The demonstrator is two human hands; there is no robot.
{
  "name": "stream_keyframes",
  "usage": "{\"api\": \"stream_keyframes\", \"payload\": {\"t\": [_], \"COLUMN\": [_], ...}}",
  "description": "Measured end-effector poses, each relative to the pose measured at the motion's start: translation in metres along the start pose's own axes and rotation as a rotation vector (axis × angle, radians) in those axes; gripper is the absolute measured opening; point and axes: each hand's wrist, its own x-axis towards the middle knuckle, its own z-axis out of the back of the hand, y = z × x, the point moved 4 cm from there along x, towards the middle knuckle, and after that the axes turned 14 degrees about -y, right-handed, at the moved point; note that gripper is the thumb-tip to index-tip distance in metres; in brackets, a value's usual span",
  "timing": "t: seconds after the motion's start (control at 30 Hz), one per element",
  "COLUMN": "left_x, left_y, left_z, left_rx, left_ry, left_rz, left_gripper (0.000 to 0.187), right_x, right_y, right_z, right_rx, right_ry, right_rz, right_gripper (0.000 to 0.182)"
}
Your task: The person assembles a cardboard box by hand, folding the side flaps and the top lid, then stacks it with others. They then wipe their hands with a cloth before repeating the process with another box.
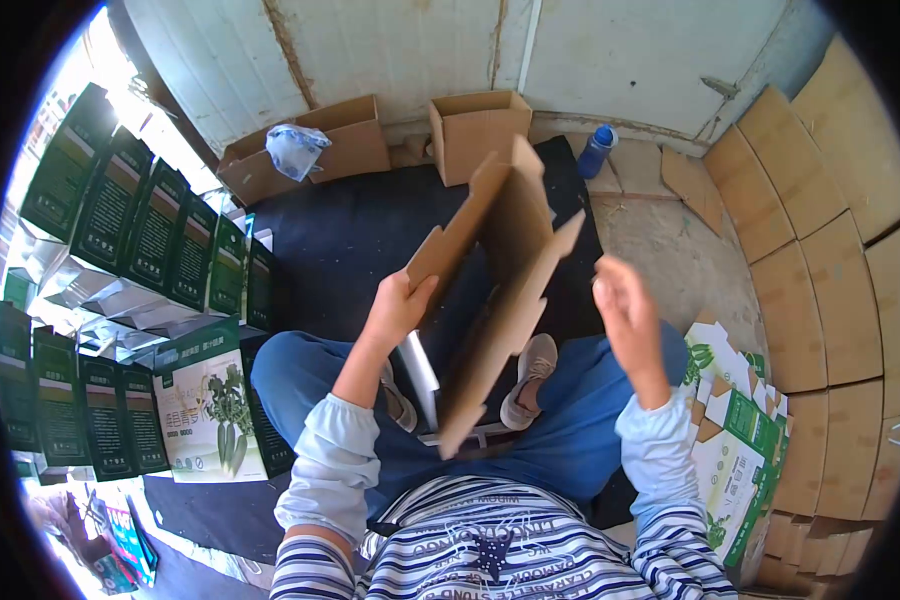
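An opened cardboard box [510, 300] with notched flaps stands tilted between my knees, its brown inside facing up. My left hand [400, 305] grips its left flap, fingers wrapped over the edge. To the right of the box, apart from it, my right hand [625, 305] is raised and somewhat blurred. Its fingers are bent, and whether anything is between them cannot be made out. Part of a white side panel [419, 368] of the box shows below my left hand.
Green printed boxes [110, 210] stand in rows on the left. Flat printed cartons [735, 450] lie at the right, beside stacked brown boxes [795, 310]. Open brown boxes [485, 135] and a blue bottle [597, 152] are near the wall. A plastic bag [296, 150] rests on one box.
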Motion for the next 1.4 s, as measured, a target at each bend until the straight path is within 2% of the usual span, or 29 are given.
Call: {"api": "stream_keyframes", "payload": {"t": [0.03, 0.07, 0.13, 0.2, 0.23, 0.3, 0.37, 0.4, 0.43, 0.47, 0.5, 0.53, 0.57, 0.6, 0.67, 0.73, 0.8, 0.87, 1.0, 1.03, 1.1, 1.17, 1.2, 1.3, 1.33, 1.4], "left_x": [-0.002, -0.004, -0.005, -0.003, -0.001, 0.009, 0.024, 0.04, 0.06, 0.068, 0.072, 0.067, 0.046, 0.037, 0.017, 0.003, 0.0, 0.008, 0.033, 0.038, 0.069, 0.073, 0.066, 0.029, 0.016, -0.004], "left_y": [-0.011, -0.026, -0.045, -0.058, -0.066, -0.069, -0.07, -0.073, -0.062, -0.06, -0.048, -0.036, -0.041, -0.023, 0.0, 0.021, 0.027, 0.011, 0.0, -0.005, 0.012, 0.025, 0.03, 0.01, 0.002, -0.012], "left_z": [0.002, 0.006, 0.0, -0.005, -0.003, -0.001, 0.011, 0.032, 0.056, 0.09, 0.118, 0.147, 0.163, 0.17, 0.138, 0.088, 0.044, 0.03, 0.018, 0.015, -0.003, -0.022, -0.029, -0.039, -0.043, -0.049], "left_rx": [-0.018, -0.038, -0.127, -0.261, -0.228, -0.142, -0.108, -0.177, -0.297, -0.593, -0.699, -0.629, -0.469, -0.378, -0.309, -0.189, -0.209, -0.225, -0.218, -0.262, -0.261, -0.181, -0.055, 0.257, 0.265, 0.263], "left_ry": [0.031, 0.063, 0.143, 0.224, 0.363, 0.434, 0.45, 0.248, 0.035, -0.09, -0.33, -0.546, -0.653, -0.633, -0.572, -0.494, -0.355, -0.337, -0.34, -0.371, -0.272, -0.245, -0.286, -0.338, -0.289, -0.22], "left_rz": [-0.077, -0.157, -0.31, -0.451, -0.412, -0.371, -0.276, -0.463, -0.417, -0.177, -0.106, -0.065, -0.035, 0.025, 0.065, 0.04, 0.146, 0.263, 0.192, 0.221, -0.018, -0.102, -0.158, -0.295, -0.252, -0.32], "left_gripper": [0.022, 0.022, 0.022, 0.023, 0.027, 0.03, 0.034, 0.034, 0.036, 0.039, 0.042, 0.044, 0.047, 0.051, 0.061, 0.075, 0.087, 0.094, 0.09, 0.082, 0.076, 0.067, 0.067, 0.067, 0.068, 0.068], "right_x": [0.016, 0.028, 0.052, 0.065, 0.075, 0.082, 0.079, 0.078, 0.079, 0.081, 0.082, 0.084, 0.083, 0.079, 0.067, 0.048, 0.031, 0.02, 0.005, 0.001, -0.008, -0.018, -0.018, -0.007, -0.001, 0.008], "right_y": [0.025, 0.035, 0.06, 0.051, 0.042, 0.024, 0.015, 0.011, 0.004, -0.002, -0.007, -0.013, -0.02, -0.028, -0.042, -0.043, -0.031, -0.027, -0.024, -0.024, -0.028, -0.042, -0.046, -0.065, -0.066, -0.069], "right_z": [0.012, 0.017, 0.013, 0.003, -0.002, -0.014, -0.024, -0.03, -0.035, -0.036, -0.037, -0.039, -0.042, -0.045, -0.053, -0.067, -0.077, -0.082, -0.08, -0.078, -0.074, -0.071, -0.07, -0.059, -0.058, -0.056], "right_rx": [-0.279, -0.413, -0.679, -0.714, -0.707, -0.671, -0.58, -0.533, -0.555, -0.535, -0.513, -0.49, -0.372, -0.254, -0.091, -0.067, -0.152, -0.201, -0.189, -0.179, -0.212, -0.262, -0.284, -0.338, -0.376, -0.384], "right_ry": [-0.066, -0.089, 0.093, 0.227, 0.396, 0.732, 0.695, 0.67, 0.661, 0.614, 0.566, 0.516, 0.475, 0.433, 0.359, 0.251, 0.226, 0.259, 0.204, 0.183, 0.162, 0.139, 0.127, 0.089, 0.069, 0.025], "right_rz": [0.249, 0.457, 0.657, 0.872, 0.727, 0.425, 0.57, 0.64, 0.605, 0.548, 0.491, 0.434, 0.328, 0.224, 0.039, 0.063, 0.084, 0.007, -0.003, 0.004, 0.044, 0.073, 0.093, -0.023, -0.003, -0.015], "right_gripper": [0.044, 0.054, 0.07, 0.055, 0.046, 0.03, 0.023, 0.023, 0.029, 0.028, 0.028, 0.027, 0.029, 0.031, 0.035, 0.035, 0.033, 0.032, 0.032, 0.033, 0.034, 0.034, 0.034, 0.033, 0.034, 0.034]}}
